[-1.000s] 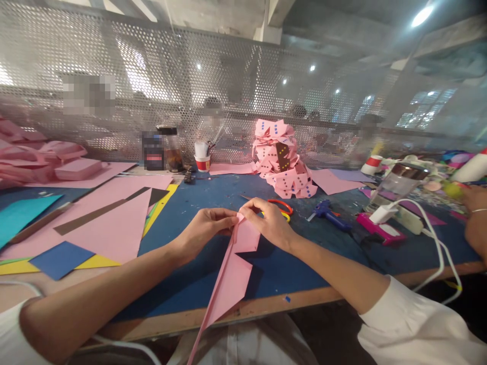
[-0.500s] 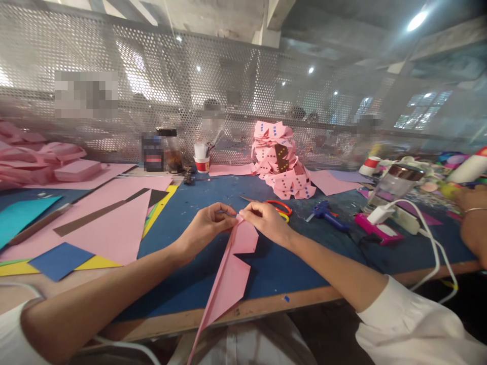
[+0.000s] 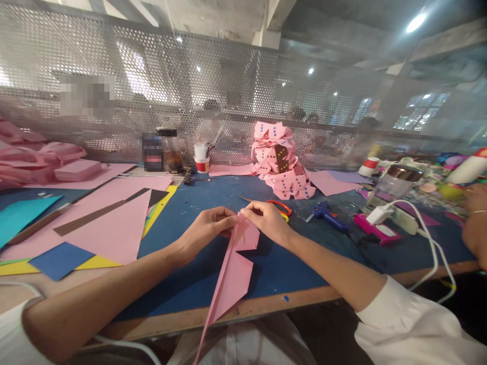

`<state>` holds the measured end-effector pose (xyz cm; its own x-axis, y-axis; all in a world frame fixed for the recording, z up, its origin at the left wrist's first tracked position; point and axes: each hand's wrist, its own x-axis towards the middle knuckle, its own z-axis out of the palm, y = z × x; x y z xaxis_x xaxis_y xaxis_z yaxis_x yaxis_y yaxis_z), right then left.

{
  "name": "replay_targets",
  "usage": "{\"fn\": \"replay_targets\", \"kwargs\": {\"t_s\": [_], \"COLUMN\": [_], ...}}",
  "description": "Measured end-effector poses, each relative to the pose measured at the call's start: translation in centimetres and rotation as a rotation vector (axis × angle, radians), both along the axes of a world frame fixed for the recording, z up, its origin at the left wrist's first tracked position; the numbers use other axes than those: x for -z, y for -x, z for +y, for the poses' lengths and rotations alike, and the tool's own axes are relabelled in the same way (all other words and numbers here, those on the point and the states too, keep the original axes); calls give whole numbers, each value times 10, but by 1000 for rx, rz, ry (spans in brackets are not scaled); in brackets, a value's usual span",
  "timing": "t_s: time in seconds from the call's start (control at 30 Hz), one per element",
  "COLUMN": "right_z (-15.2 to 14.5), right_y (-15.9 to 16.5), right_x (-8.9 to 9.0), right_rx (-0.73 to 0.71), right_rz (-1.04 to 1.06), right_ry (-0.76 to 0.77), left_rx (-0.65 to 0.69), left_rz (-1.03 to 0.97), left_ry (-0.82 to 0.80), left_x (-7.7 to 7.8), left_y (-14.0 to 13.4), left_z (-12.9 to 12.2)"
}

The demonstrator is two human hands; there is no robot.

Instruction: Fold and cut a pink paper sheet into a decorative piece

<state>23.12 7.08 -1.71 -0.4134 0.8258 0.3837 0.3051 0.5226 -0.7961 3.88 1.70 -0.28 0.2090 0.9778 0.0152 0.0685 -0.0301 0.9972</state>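
Observation:
A long strip of pink paper (image 3: 233,284), folded lengthwise and cut with a V-shaped notch on its right side, hangs from my two hands over the table's front edge. My left hand (image 3: 211,223) pinches its top end between thumb and fingers. Right beside it, my right hand (image 3: 264,218) grips the same end, thumb and fingertips closed on the paper. Just behind my right hand lie scissors (image 3: 282,207) with red and yellow handles, partly hidden by it. Farther back stands a stacked pink paper piece (image 3: 283,159) with blue and dark dots.
A blue glue gun (image 3: 329,215), a pink power strip (image 3: 376,230) with white cables and a clear jar (image 3: 391,187) are at right. Another person's hand (image 3: 475,218) shows at the right edge. Coloured sheets (image 3: 110,228) cover the left; a perforated metal screen (image 3: 167,76) stands behind.
The lower part of the pink strip has swung slightly to the right. Both hands keep their pinch at its top, nearly in place. The other person's hand has shifted slightly.

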Motion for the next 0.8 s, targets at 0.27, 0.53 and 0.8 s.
{"fn": "replay_targets", "kwargs": {"t_s": [0.27,0.53,0.8], "right_z": [2,-1,-8], "right_y": [0,-1,4], "right_x": [1,-4,-5], "right_rx": [-25,-75,-162], "right_rz": [14,47,83], "right_ry": [-5,9,-41], "left_rx": [29,13,-15], "left_rz": [5,-15,9], "left_ry": [0,2,-11], "left_x": [1,3,5], "left_y": [1,2,3], "left_z": [-1,0,2]}}
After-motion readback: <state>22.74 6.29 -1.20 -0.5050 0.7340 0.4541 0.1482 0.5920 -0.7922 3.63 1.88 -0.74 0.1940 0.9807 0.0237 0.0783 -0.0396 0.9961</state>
